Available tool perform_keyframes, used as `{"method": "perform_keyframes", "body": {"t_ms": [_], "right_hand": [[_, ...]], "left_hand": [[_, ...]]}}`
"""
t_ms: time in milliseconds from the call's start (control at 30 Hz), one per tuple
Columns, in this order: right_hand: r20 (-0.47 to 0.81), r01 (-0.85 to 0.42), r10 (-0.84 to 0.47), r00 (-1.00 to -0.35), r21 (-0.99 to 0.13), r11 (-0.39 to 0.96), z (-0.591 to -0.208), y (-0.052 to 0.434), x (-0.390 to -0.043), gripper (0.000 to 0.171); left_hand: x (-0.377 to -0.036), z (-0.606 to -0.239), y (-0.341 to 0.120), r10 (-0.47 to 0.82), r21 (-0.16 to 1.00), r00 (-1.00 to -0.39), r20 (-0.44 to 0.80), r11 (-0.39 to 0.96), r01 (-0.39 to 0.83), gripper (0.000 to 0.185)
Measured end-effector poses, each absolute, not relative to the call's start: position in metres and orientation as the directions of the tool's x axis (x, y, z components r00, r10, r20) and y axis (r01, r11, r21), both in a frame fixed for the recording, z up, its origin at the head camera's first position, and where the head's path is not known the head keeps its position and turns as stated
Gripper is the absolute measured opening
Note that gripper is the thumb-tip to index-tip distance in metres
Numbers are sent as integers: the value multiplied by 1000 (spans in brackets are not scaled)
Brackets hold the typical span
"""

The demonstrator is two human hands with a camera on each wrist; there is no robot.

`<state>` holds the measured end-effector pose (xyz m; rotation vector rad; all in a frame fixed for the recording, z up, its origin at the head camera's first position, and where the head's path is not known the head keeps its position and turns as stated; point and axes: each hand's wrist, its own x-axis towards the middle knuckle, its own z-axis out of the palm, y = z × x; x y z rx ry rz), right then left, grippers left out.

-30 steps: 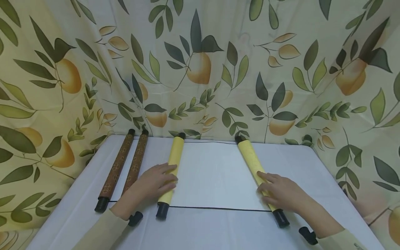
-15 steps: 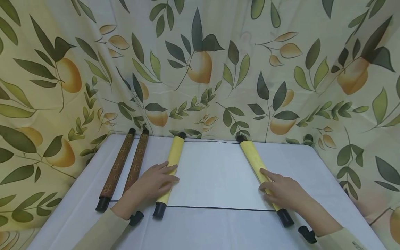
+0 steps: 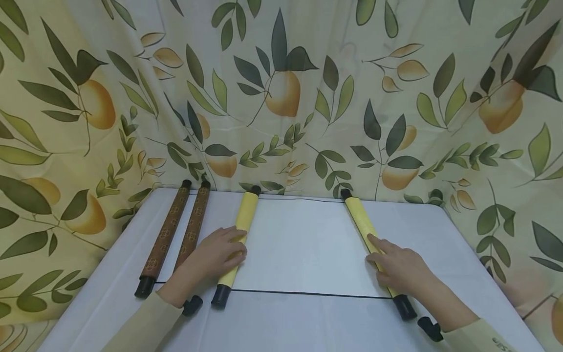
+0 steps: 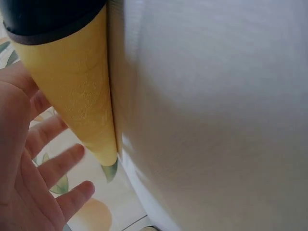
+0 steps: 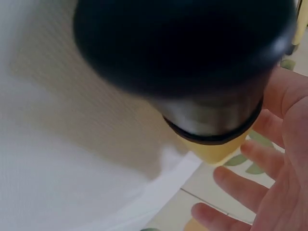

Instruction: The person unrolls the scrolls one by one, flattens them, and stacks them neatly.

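Observation:
A paper scroll with yellow backing lies partly unrolled, its white sheet (image 3: 303, 244) spread between a left roll (image 3: 248, 212) and a right roll (image 3: 359, 215). Black knobs cap both rolls. My left hand (image 3: 220, 252) rests across the left roll, fingers over its top. On the right roll lies my right hand (image 3: 402, 269), its index finger stretched along the yellow backing. The left wrist view has spread, fairly straight fingers (image 4: 62, 163) beside the yellow roll (image 4: 77, 86). In the right wrist view, a black knob (image 5: 183, 48) blocks much of the roll; relaxed fingers (image 5: 240, 185) show beside it.
Two brown patterned rolls (image 3: 166, 230) with black ends lie at the left of the white-covered table (image 3: 281, 327); my left forearm partly covers one. A leaf-and-fruit patterned curtain (image 3: 281, 137) hangs behind the table. Black wrist mounts (image 3: 430, 329) sit at my sleeves.
The right roll has shifted rightward under my right hand, and the near end of the left roll has shifted left. More white sheet shows between them. The brown rolls stay put.

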<state>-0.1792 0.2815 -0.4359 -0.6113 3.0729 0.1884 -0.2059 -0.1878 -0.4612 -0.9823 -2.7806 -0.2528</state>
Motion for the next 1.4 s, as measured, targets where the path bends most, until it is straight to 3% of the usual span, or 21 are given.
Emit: {"method": "perform_keyframes", "body": {"t_ms": [400, 967, 1200, 1400], "right_hand": [[29, -399, -406, -913, 135, 907, -436, 289, -177, 25], [70, -384, -393, -917, 120, 916, -434, 298, -175, 24], [23, -377, -382, -924, 129, 917, -435, 302, -178, 29], [45, -385, -392, -919, 122, 915, -438, 308, -177, 24]], "left_hand": [[-205, -461, -196, 584, 117, -778, 232, 777, 618, 17], [-208, -454, -207, 561, 64, -798, 221, 808, 586, 12], [-204, -453, -213, 555, 70, -797, 238, 809, 584, 7], [-202, -453, -215, 542, 93, -807, 235, 813, 574, 17]]}}
